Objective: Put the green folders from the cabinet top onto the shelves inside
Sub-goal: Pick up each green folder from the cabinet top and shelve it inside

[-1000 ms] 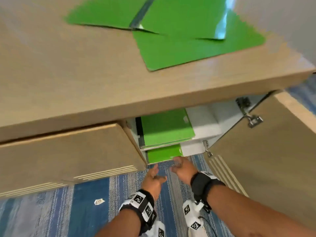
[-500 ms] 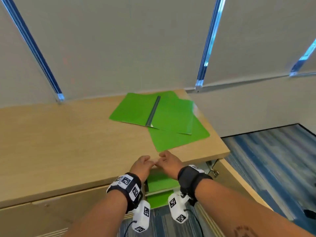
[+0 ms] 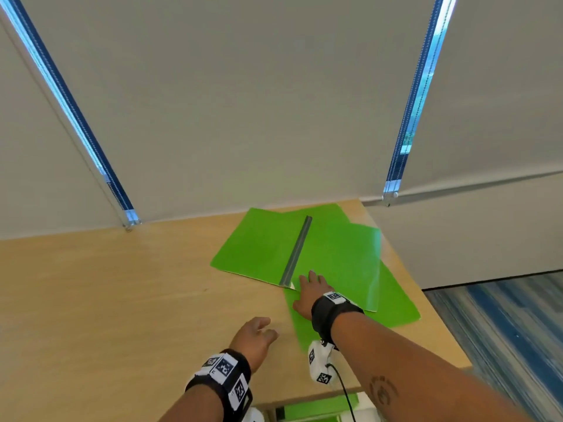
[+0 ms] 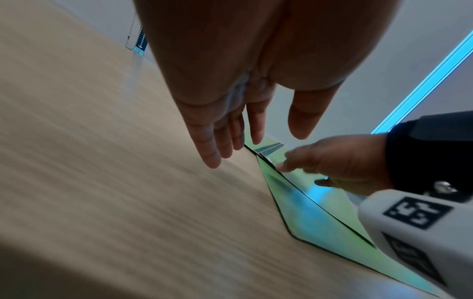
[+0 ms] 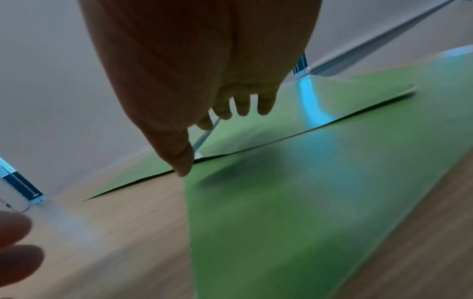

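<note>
Green folders [image 3: 332,257] lie overlapped at the back right of the wooden cabinet top [image 3: 122,300]. The upper one lies spread open with a grey spine [image 3: 297,251]; a flat one [image 3: 396,306] lies under it nearer me. My right hand [image 3: 310,292] reaches over the flat folder [image 5: 294,202] with fingers straight, fingertips by the spine's near end. Whether it touches the folder I cannot tell. My left hand [image 3: 254,338] hovers open over bare wood left of the folders [image 4: 320,218], holding nothing. More green folders [image 3: 316,408] show on the shelves below the front edge.
Grey roller blinds [image 3: 243,102] with blue window strips stand right behind the cabinet top. Its right edge drops to blue striped carpet [image 3: 502,330]. The wooden top stretches far to the left of the folders.
My view rose from the open cabinet to its top. Both hands came up from the shelves and moved forward over the top, the right one reaching the folders.
</note>
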Available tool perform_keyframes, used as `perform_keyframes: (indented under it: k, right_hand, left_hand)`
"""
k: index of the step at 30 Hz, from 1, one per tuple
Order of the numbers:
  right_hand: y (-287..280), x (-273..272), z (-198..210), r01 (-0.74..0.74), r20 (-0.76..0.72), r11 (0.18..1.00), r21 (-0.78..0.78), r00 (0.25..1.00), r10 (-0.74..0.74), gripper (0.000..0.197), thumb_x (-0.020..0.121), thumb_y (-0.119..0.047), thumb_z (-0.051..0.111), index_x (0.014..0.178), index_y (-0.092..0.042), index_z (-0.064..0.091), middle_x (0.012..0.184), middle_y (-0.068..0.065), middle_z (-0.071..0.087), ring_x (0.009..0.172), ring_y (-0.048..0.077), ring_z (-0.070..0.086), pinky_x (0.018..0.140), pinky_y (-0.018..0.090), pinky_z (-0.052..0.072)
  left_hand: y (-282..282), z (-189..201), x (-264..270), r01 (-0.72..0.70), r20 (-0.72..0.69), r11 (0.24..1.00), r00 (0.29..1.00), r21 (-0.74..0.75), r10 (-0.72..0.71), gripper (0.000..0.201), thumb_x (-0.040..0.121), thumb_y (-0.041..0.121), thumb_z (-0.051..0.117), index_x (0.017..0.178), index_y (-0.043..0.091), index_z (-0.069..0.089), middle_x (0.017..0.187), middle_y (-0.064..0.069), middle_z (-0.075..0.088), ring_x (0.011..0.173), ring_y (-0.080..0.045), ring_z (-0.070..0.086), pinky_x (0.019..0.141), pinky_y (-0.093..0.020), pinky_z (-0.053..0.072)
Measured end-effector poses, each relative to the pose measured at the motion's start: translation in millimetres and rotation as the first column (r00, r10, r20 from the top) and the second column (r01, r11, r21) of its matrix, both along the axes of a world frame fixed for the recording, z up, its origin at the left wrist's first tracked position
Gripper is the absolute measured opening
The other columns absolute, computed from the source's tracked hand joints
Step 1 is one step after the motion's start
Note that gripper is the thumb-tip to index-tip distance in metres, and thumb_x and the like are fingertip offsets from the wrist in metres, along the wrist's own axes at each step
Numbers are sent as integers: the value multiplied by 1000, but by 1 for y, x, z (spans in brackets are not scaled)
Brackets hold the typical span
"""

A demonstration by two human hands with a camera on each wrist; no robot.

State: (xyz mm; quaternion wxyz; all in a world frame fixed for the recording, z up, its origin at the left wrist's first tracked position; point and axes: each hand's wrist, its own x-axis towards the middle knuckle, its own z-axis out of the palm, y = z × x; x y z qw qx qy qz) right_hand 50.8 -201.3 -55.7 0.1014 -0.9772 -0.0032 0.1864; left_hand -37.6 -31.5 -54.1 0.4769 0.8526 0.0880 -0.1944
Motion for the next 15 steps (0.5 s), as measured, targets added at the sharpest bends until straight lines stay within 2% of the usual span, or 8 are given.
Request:
perform_keyframes:
  k: [2, 4, 6, 8, 10, 12, 14, 15]
  right_hand:
    - [-1, 0, -7, -63, -74, 997, -51, 996, 60, 69, 84, -45, 53, 145, -21, 30, 155, 8, 22, 141, 33, 24, 110, 51, 33]
    - [-2, -15, -13, -139, -41, 987, -78, 990, 136, 65, 83, -48, 50, 142, -23, 35, 151, 6, 29, 137, 32, 30, 107, 51, 34]
    - [-3, -36, -16, -225, 28, 973, -43, 974, 227, 58, 84, -50, 48, 136, -25, 44, 144, 2, 40, 130, 31, 37, 104, 47, 36]
    - [-8, -51, -19, -259, 66, 960, 108, 965, 253, 52, 85, -50, 49, 132, -28, 50, 138, -3, 49, 126, 26, 42, 102, 42, 38]
    - [-20, -53, -21, -222, 128, 940, 259, 973, 194, 49, 86, -47, 54, 132, -28, 51, 135, -5, 52, 124, 21, 44, 105, 38, 38]
    - [-40, -41, -22, -115, 218, 954, 278, 974, 54, 57, 84, -47, 58, 135, -23, 48, 136, 0, 47, 125, 22, 43, 108, 36, 37]
    - [-67, -26, -21, 131, 254, 973, 188, 951, -177, 73, 80, -52, 61, 140, -17, 37, 144, 8, 37, 130, 29, 38, 108, 37, 37]
    - [-83, -17, -21, 287, 238, 948, 137, 920, -312, 82, 78, -55, 63, 143, -15, 31, 147, 11, 31, 133, 32, 35, 107, 40, 38]
  left_hand:
    - [2, -4, 14, -20, 19, 999, 1000, 43, 19, 38, 90, 26, 61, 124, 12, 56, 130, -6, 57, 109, -17, 54, 89, -23, 38]
    - [4, -7, 28, -90, 95, 990, 992, 109, 80, 37, 86, 34, 65, 115, 12, 60, 123, -10, 59, 106, -20, 56, 93, -29, 44]
    - [4, -8, 39, -136, 153, 958, 983, 252, 99, 58, 81, 52, 64, 122, 13, 55, 130, -12, 50, 120, -27, 49, 103, -36, 41]
    - [2, -7, 49, -102, 98, 911, 993, 399, 68, 95, 74, 73, 56, 143, 11, 36, 152, -13, 27, 140, -31, 28, 113, -40, 30]
    - [-1, -6, 58, -26, 20, 867, 1000, 498, 19, 117, 66, 84, 50, 152, 12, 15, 161, -10, 3, 148, -30, 7, 119, -46, 17]
    - [-3, -11, 63, 54, -45, 820, 998, 570, -35, 127, 62, 87, 50, 153, 13, 3, 161, -9, -8, 148, -31, -4, 119, -51, 8]
    - [-5, -20, 65, 142, -125, 767, 989, 626, -81, 135, 57, 88, 52, 152, 12, -6, 160, -12, -16, 147, -34, -10, 118, -54, 4]
    - [-4, -26, 65, 177, -165, 747, 982, 641, -91, 139, 55, 89, 53, 151, 12, -10, 159, -12, -19, 147, -35, -12, 118, -56, 4]
